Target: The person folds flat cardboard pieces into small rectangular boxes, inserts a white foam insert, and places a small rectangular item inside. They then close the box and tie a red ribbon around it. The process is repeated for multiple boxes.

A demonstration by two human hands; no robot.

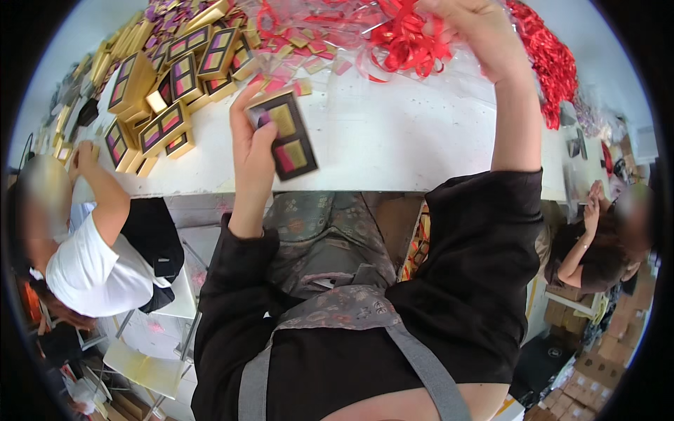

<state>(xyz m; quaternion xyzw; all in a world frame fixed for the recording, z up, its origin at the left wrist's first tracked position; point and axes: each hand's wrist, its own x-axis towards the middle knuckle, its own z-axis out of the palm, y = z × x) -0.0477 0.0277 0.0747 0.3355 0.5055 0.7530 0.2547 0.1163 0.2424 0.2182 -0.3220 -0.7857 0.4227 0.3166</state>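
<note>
My left hand (254,140) is closed around a small flat box (298,153) with a dark windowed face and a gold edge. Gold and pink pieces show through its windows, and my thumb lies across the face. The box is tilted above the front edge of the white table. Up at the far edge of the view, my right hand (484,38) reaches into a heap of curled red ribbon (411,45). Its fingers are bent together on the ribbon, partly cut off by the picture's edge.
Similar gold boxes (184,77) are piled at the left of the white table (379,140). Loose gold, pink and purple pieces (298,42) and clear plastic lie behind. Shiny red shred (544,56) heaps at the right. One person (105,259) sits at left, another (590,245) at right.
</note>
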